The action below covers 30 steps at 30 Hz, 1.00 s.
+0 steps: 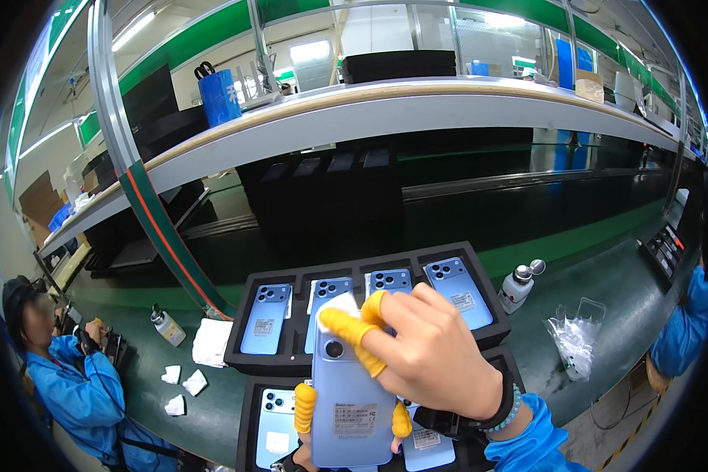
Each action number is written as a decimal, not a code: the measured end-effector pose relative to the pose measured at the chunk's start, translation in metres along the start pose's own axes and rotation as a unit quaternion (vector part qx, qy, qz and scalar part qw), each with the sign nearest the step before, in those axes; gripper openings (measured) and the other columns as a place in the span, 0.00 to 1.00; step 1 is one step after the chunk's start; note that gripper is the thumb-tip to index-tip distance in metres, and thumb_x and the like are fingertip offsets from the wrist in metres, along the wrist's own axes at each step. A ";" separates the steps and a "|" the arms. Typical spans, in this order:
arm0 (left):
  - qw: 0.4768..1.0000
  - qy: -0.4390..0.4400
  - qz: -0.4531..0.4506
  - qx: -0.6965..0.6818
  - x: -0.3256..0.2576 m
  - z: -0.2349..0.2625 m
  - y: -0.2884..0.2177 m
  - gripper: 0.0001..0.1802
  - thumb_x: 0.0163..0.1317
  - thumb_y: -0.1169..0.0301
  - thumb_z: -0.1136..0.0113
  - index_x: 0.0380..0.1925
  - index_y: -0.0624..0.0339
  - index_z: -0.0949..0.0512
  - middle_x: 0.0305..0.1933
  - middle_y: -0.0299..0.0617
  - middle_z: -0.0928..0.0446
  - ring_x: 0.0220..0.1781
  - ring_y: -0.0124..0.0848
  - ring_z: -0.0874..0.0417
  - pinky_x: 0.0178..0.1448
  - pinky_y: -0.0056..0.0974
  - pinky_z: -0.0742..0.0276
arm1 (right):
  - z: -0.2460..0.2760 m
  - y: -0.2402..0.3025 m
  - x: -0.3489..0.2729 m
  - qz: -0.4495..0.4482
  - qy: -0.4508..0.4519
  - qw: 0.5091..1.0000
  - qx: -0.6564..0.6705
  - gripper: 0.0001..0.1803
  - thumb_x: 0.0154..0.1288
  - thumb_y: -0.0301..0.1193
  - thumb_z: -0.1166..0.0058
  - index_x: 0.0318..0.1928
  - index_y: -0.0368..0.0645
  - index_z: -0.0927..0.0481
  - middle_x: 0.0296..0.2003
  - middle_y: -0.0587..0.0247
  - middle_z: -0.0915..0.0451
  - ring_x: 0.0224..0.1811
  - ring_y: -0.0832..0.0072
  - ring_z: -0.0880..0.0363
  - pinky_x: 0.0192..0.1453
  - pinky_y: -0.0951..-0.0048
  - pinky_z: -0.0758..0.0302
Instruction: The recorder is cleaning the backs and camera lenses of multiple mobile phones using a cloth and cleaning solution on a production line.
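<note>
While gripping a light-blue smartphone [352,393] along both long edges with the fingers of the left hand [305,413], pressing a soft white wipe [342,305] onto its camera end with the bent, closed fingers of the right hand [429,350]. Wearing ridged, rubbery yellow finger cots [350,329] on both hands; on the right wrist, also a beaded bracelet [505,411] below a blue sleeve [531,440]. Holding the smartphone, smooth-backed and round-cornered, in front of a black foam upper tray [236,358] and a lower tray [248,425], both cut into rectangular recesses. In the upper one, four matching blue phones [265,322], glossy around the lenses. To the left, on a dark green tabletop [527,346], a folded white cloth [211,342], three crumpled white scraps [195,383] and a bottle [167,326]; to the right, a metal-capped bottle [518,287] and a wrinkled clear plastic bag [574,338].

Hidden behind the smartphone: most of the left hand. Covered by wipe and fingers: much of the camera area, leaving one round lens visible. Cut off by the lower edge: the lower tray. Cannot make out clearly the dark stack [322,197] under the shelf [370,114].
</note>
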State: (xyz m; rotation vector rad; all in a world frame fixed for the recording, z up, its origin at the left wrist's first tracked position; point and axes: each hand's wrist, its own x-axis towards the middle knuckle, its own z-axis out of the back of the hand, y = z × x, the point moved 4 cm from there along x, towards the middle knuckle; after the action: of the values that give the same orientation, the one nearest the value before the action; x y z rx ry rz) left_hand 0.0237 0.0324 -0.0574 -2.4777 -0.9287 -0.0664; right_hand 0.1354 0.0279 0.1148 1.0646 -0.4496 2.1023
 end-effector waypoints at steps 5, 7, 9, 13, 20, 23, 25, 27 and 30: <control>0.996 -0.045 0.051 -0.054 0.004 -0.047 -0.013 0.59 0.41 0.22 0.62 0.61 0.60 0.42 0.40 0.62 0.30 0.31 0.47 0.24 0.37 0.46 0.27 | 0.003 -0.004 -0.003 -0.009 0.027 1.000 -0.001 0.10 0.46 0.28 0.35 0.32 0.40 0.18 0.24 0.63 0.28 0.25 0.73 0.31 0.28 0.72 0.38; 0.997 -0.027 0.037 -0.059 0.004 -0.045 -0.013 0.59 0.41 0.22 0.62 0.61 0.60 0.42 0.40 0.62 0.30 0.31 0.47 0.24 0.37 0.46 0.27 | 0.003 0.001 -0.004 0.021 0.049 0.996 0.069 0.13 0.47 0.24 0.42 0.37 0.40 0.20 0.26 0.63 0.30 0.28 0.73 0.30 0.34 0.74 0.36; 0.998 -0.010 0.023 -0.064 0.004 -0.042 -0.012 0.59 0.41 0.22 0.62 0.61 0.60 0.42 0.39 0.62 0.30 0.31 0.47 0.24 0.36 0.46 0.27 | 0.002 0.000 -0.003 0.005 0.042 0.998 0.049 0.13 0.47 0.25 0.42 0.38 0.40 0.20 0.25 0.63 0.30 0.28 0.73 0.30 0.34 0.74 0.36; 0.997 0.025 -0.005 -0.073 0.002 -0.035 -0.012 0.58 0.42 0.22 0.62 0.61 0.61 0.42 0.39 0.63 0.30 0.31 0.47 0.24 0.36 0.46 0.27 | 0.007 -0.010 0.000 -0.045 -0.006 0.999 0.005 0.08 0.46 0.26 0.35 0.29 0.39 0.18 0.24 0.62 0.28 0.25 0.73 0.30 0.28 0.72 0.37; 0.997 0.045 -0.039 -0.048 0.001 -0.033 -0.017 0.59 0.42 0.23 0.62 0.61 0.63 0.43 0.38 0.65 0.30 0.31 0.48 0.24 0.32 0.45 0.27 | 0.015 -0.017 -0.003 -0.055 0.011 0.997 0.056 0.08 0.49 0.25 0.39 0.32 0.39 0.19 0.27 0.60 0.27 0.28 0.69 0.28 0.34 0.72 0.35; 0.996 0.020 -0.028 -0.087 -0.002 -0.033 -0.015 0.59 0.42 0.23 0.61 0.61 0.63 0.43 0.40 0.66 0.30 0.33 0.50 0.24 0.33 0.47 0.26 | 0.006 -0.012 -0.003 -0.013 0.035 0.997 0.071 0.13 0.44 0.24 0.36 0.35 0.43 0.17 0.29 0.64 0.27 0.26 0.71 0.33 0.28 0.72 0.37; 0.994 0.023 -0.031 -0.104 -0.001 -0.032 -0.015 0.59 0.42 0.23 0.61 0.62 0.63 0.43 0.41 0.66 0.31 0.34 0.51 0.24 0.34 0.48 0.26 | 0.004 -0.012 -0.003 -0.021 0.036 0.998 0.049 0.13 0.44 0.24 0.36 0.35 0.43 0.17 0.28 0.65 0.27 0.26 0.71 0.33 0.29 0.72 0.38; 0.992 0.026 -0.036 -0.121 -0.001 -0.031 -0.018 0.60 0.41 0.22 0.61 0.62 0.63 0.43 0.42 0.66 0.31 0.34 0.51 0.24 0.34 0.48 0.25 | 0.002 -0.014 -0.003 -0.029 0.038 0.998 0.027 0.13 0.44 0.24 0.36 0.36 0.44 0.17 0.27 0.65 0.27 0.26 0.72 0.33 0.29 0.72 0.38; 0.993 0.040 0.000 -0.113 0.000 -0.040 -0.021 0.60 0.41 0.22 0.60 0.62 0.62 0.44 0.43 0.66 0.31 0.34 0.51 0.24 0.34 0.48 0.26 | 0.007 -0.017 -0.003 -0.043 0.012 0.999 0.006 0.13 0.46 0.24 0.37 0.36 0.46 0.17 0.27 0.65 0.28 0.26 0.72 0.33 0.30 0.72 0.38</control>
State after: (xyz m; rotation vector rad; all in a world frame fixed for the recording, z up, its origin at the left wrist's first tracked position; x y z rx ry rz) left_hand 0.0151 0.0277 -0.0137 -2.6594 -0.9312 -0.2841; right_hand 0.1527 0.0342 0.1161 1.0459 -0.3734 2.0414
